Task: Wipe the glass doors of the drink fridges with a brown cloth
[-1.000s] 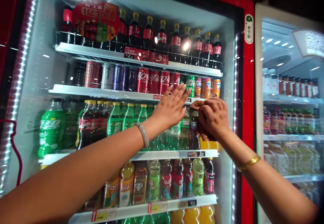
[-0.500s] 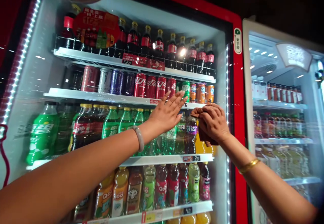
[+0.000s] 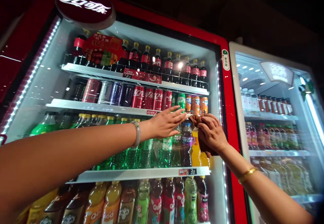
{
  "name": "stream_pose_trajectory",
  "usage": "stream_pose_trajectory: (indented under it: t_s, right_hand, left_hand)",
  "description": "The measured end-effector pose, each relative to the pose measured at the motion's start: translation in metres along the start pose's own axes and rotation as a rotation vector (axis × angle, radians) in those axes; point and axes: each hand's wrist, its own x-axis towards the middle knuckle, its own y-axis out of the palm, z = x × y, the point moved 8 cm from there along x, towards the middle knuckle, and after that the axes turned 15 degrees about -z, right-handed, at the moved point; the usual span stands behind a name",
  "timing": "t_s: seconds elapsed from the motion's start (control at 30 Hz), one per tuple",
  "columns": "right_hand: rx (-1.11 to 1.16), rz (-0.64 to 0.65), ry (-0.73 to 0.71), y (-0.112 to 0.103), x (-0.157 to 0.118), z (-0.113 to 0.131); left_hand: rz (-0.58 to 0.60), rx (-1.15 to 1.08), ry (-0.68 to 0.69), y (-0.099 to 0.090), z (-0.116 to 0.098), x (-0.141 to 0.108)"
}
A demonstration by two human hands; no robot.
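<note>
Camera has tilted upward since a second ago: round red illuminated brand sign (image 3: 84,8) atop the cooler now in view, bottom shelf rows cut off lower; both hands sit at much the same spot on the glass as before, so the work remains at the right-hand middle of the door; the rubbing patch has not travelled.

Left hand (image 3: 165,122) flat and unclenched against the glass front of the red-framed drinks cooler (image 3: 229,122), fingers (image 3: 179,117) spread and pointing right, palm pressing, holding nothing; pale jade-coloured bangle (image 3: 137,133) at the wrist; arm stretched long across the view from the lower left, nearly level.

Right hand (image 3: 211,133) closed around a dark brown folded cloth (image 3: 202,143), knuckles forward, cloth bunched under the fingers and pressed on the glass just right of the left fingertips; thin gold bracelet (image 3: 246,174) on that wrist; forearm rises steeply from the lower right corner.

Cloth lies on the door in front of the dark purple-labelled plastic bottle (image 3: 186,143) and the orange drink bottles (image 3: 196,149), just below the row of red and orange cans (image 3: 162,99).

Behind the glass: dark cola bottles with yellow caps (image 3: 164,65) on the top shelf; green soda bottles (image 3: 141,149) behind the left forearm; white price tag strip (image 3: 187,172) on the shelf edge.

Second white-framed cooler (image 3: 275,122) stands just beside, to the right, untouched.
</note>
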Motion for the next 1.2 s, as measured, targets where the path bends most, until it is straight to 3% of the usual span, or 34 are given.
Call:
stream_pose_trajectory:
  t_s: [0.07,0.13,0.23,0.3,0.37,0.47,0.63,0.73,0.87,0.93,1.0,1.1,1.2]
  right_hand:
    - [-0.09,-0.003,0.114,0.007,-0.001,-0.034]
    - [-0.242,-0.04,0.318,0.019,0.01,-0.065]
    - [-0.374,-0.122,0.532,0.03,0.026,-0.08]
    - [-0.321,-0.135,0.481,0.032,0.03,-0.07]
    - [-0.214,-0.108,0.335,0.028,0.022,-0.06]
    - [-0.157,-0.086,0.241,0.017,0.002,-0.075]
    - [-0.278,-0.129,0.545,0.028,0.015,-0.138]
    - [-0.239,-0.14,0.58,0.039,0.035,-0.132]
    - [-0.123,-0.008,0.306,0.036,0.024,-0.099]
    - [-0.124,0.026,0.251,0.031,0.013,-0.104]
    - [-0.183,0.016,0.353,0.03,0.013,-0.125]
    - [-0.267,-0.04,0.61,0.041,0.039,-0.147]
    - [-0.213,-0.06,0.631,0.061,0.076,-0.121]
  left_hand:
    - [-0.021,-0.01,0.019,-0.001,0.0,0.016]
    - [-0.014,0.01,-0.063,0.005,0.007,0.039]
    - [0.023,0.06,-0.247,0.024,0.024,0.074]
    - [0.032,0.071,-0.286,0.037,0.029,0.091]
    - [0.018,0.067,-0.264,0.045,0.029,0.101]
    - [-0.027,0.06,-0.234,0.047,0.027,0.102]
    - [-0.072,0.063,-0.259,0.04,0.027,0.099]
    - [-0.079,0.098,-0.374,0.037,0.037,0.101]
    - [-0.015,0.102,-0.45,0.042,0.046,0.102]
    - [0.002,0.101,-0.426,0.043,0.046,0.102]
    - [0.005,0.107,-0.403,0.042,0.047,0.102]
    - [-0.015,0.129,-0.377,0.036,0.052,0.101]
    - [-0.026,0.16,-0.421,0.029,0.064,0.098]
